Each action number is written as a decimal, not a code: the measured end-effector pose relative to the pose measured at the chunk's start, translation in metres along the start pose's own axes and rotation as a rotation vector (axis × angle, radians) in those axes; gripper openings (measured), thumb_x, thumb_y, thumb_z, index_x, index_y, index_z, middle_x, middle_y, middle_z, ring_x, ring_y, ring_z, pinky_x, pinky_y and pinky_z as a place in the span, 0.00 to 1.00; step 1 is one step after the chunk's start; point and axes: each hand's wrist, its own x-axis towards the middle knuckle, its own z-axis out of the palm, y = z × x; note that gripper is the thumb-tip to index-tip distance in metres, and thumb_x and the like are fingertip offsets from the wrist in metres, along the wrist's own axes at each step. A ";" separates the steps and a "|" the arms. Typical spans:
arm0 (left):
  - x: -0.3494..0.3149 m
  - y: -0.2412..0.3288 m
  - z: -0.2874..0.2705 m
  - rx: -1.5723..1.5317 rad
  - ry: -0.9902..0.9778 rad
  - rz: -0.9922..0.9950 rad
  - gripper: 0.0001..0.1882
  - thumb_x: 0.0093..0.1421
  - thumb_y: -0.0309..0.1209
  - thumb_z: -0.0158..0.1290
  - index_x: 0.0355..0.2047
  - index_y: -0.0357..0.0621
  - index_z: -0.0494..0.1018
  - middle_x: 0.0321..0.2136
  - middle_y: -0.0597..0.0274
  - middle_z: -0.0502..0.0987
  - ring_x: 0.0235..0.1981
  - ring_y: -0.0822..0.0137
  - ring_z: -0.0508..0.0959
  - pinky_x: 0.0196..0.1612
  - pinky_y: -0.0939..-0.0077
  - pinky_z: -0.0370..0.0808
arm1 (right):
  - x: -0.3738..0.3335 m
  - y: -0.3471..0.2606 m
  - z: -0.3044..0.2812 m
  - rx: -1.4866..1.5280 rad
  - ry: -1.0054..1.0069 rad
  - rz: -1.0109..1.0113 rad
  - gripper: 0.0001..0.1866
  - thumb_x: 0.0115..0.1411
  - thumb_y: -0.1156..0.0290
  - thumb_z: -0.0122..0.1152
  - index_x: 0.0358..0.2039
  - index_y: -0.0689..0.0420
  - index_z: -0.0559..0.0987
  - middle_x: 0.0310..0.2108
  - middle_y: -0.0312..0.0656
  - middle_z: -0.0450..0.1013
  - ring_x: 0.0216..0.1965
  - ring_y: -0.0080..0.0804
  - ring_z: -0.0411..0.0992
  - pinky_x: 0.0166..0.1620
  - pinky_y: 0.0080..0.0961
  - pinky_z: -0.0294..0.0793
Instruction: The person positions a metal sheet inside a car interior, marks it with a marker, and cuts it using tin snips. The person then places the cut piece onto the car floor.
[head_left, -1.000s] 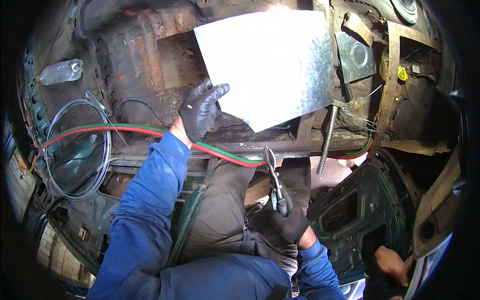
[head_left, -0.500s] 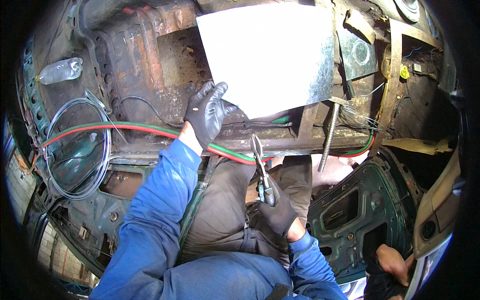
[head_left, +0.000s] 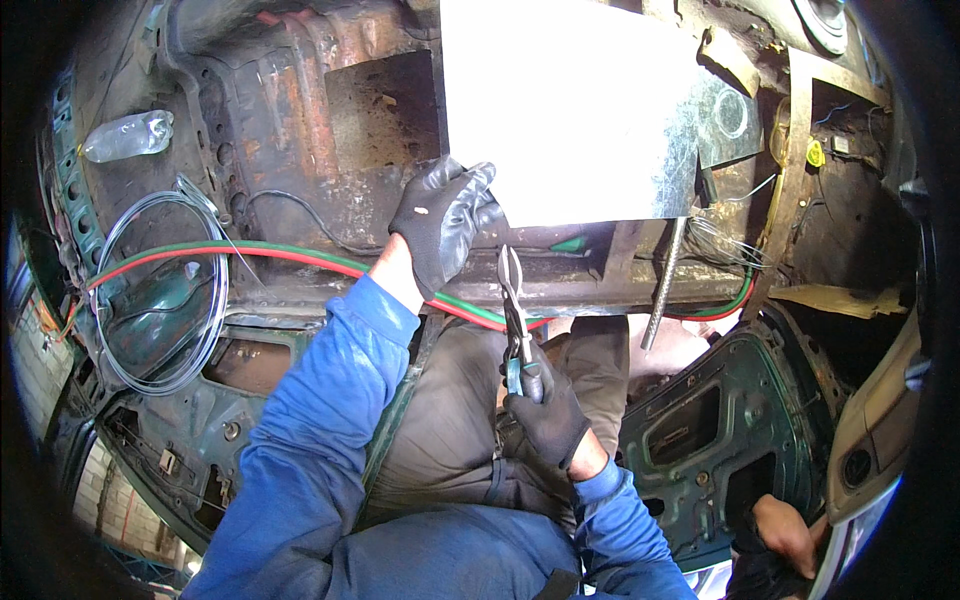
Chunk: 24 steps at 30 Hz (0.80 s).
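A bright, shiny sheet of metal point(head_left: 570, 120) lies ahead of me, its near left corner beside my left hand point(head_left: 440, 225). That black-gloved hand is closed on the sheet's left edge by the corner, with the thumb and fingers pinching it. Lower down and to the right, my gloved right hand point(head_left: 548, 415) is wrapped round the handles of metal snips point(head_left: 514, 300). Their jaws point up toward the sheet's near edge, a little apart from it. Part of the handles is hidden in my palm.
A red and green twin hose point(head_left: 300, 258) crosses before me. To the left are a wire coil point(head_left: 105, 330) and a plastic bottle point(head_left: 130, 137). A ribbed rod point(head_left: 664, 285) stands at right. Green car doors point(head_left: 725, 400) flank me; another person's arm point(head_left: 785, 532) shows lower right.
The metal sheet has shifted right and turned slightly clockwise, my left hand moving right with it. My right hand and the snips have shifted only slightly.
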 end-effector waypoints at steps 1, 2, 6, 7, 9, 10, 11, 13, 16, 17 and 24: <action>-0.001 0.001 0.004 0.001 0.016 0.007 0.10 0.76 0.27 0.54 0.55 0.45 0.78 0.48 0.64 0.82 0.49 0.67 0.83 0.54 0.62 0.83 | 0.002 -0.001 0.002 -0.016 0.020 -0.035 0.23 0.59 0.77 0.62 0.57 0.59 0.75 0.43 0.39 0.75 0.45 0.30 0.72 0.53 0.32 0.74; -0.002 0.001 0.007 -0.004 0.030 0.009 0.09 0.76 0.27 0.55 0.54 0.45 0.78 0.47 0.65 0.82 0.47 0.67 0.83 0.53 0.62 0.83 | 0.005 -0.002 0.002 -0.033 0.042 -0.068 0.22 0.59 0.77 0.63 0.56 0.59 0.75 0.43 0.39 0.75 0.44 0.30 0.72 0.52 0.32 0.74; -0.005 0.002 0.009 -0.022 0.047 0.015 0.05 0.76 0.28 0.56 0.49 0.47 0.79 0.42 0.67 0.80 0.43 0.69 0.81 0.51 0.65 0.82 | 0.012 -0.009 0.000 -0.054 -0.006 -0.002 0.42 0.60 0.72 0.61 0.77 0.58 0.63 0.45 0.49 0.78 0.46 0.36 0.77 0.56 0.36 0.77; -0.006 0.002 0.009 -0.026 0.043 0.018 0.04 0.75 0.28 0.56 0.48 0.47 0.78 0.41 0.67 0.80 0.42 0.70 0.81 0.51 0.65 0.82 | 0.014 -0.008 0.001 -0.036 -0.007 0.007 0.42 0.60 0.72 0.61 0.76 0.58 0.64 0.44 0.48 0.77 0.45 0.35 0.77 0.54 0.36 0.77; -0.007 0.003 0.010 -0.030 0.052 0.010 0.03 0.75 0.28 0.58 0.46 0.47 0.78 0.40 0.68 0.79 0.40 0.71 0.80 0.50 0.65 0.81 | 0.018 -0.007 0.002 -0.009 -0.017 0.027 0.42 0.60 0.73 0.60 0.76 0.59 0.64 0.42 0.46 0.76 0.42 0.34 0.75 0.51 0.35 0.77; -0.007 0.003 0.011 -0.033 0.057 0.007 0.02 0.75 0.28 0.58 0.46 0.48 0.78 0.39 0.69 0.78 0.39 0.71 0.79 0.50 0.65 0.81 | 0.020 -0.007 0.001 -0.001 -0.027 0.039 0.41 0.60 0.73 0.60 0.76 0.59 0.64 0.40 0.44 0.76 0.41 0.33 0.74 0.50 0.35 0.77; -0.008 0.003 0.011 -0.025 0.067 0.005 0.03 0.75 0.28 0.58 0.46 0.47 0.78 0.39 0.69 0.78 0.40 0.71 0.79 0.51 0.65 0.81 | 0.021 -0.008 0.001 0.008 -0.038 0.052 0.41 0.60 0.73 0.60 0.75 0.59 0.65 0.39 0.43 0.75 0.40 0.32 0.74 0.48 0.35 0.77; -0.009 0.003 0.011 -0.010 0.086 0.003 0.04 0.75 0.29 0.58 0.47 0.47 0.78 0.40 0.68 0.79 0.41 0.71 0.80 0.51 0.64 0.81 | 0.022 -0.016 0.002 0.039 -0.005 0.050 0.26 0.59 0.74 0.62 0.60 0.61 0.73 0.39 0.41 0.76 0.41 0.29 0.74 0.48 0.32 0.76; -0.010 0.001 0.008 -0.032 0.041 0.029 0.06 0.75 0.30 0.58 0.49 0.47 0.79 0.42 0.67 0.81 0.43 0.70 0.81 0.52 0.63 0.81 | 0.026 -0.024 0.002 0.073 0.017 0.041 0.18 0.59 0.74 0.63 0.50 0.62 0.79 0.39 0.39 0.77 0.40 0.28 0.74 0.48 0.30 0.76; -0.010 0.000 0.009 -0.033 0.062 0.032 0.06 0.75 0.30 0.58 0.49 0.47 0.79 0.42 0.67 0.81 0.44 0.70 0.81 0.52 0.63 0.81 | 0.026 -0.025 0.002 0.080 0.018 0.039 0.18 0.59 0.74 0.63 0.50 0.62 0.79 0.39 0.39 0.77 0.40 0.27 0.74 0.48 0.29 0.76; -0.006 -0.003 0.002 -0.046 0.032 0.024 0.07 0.74 0.29 0.58 0.51 0.48 0.80 0.44 0.67 0.82 0.46 0.69 0.83 0.54 0.65 0.80 | 0.035 -0.014 0.001 0.110 0.021 0.065 0.20 0.58 0.74 0.64 0.52 0.62 0.80 0.39 0.38 0.78 0.40 0.26 0.75 0.47 0.29 0.76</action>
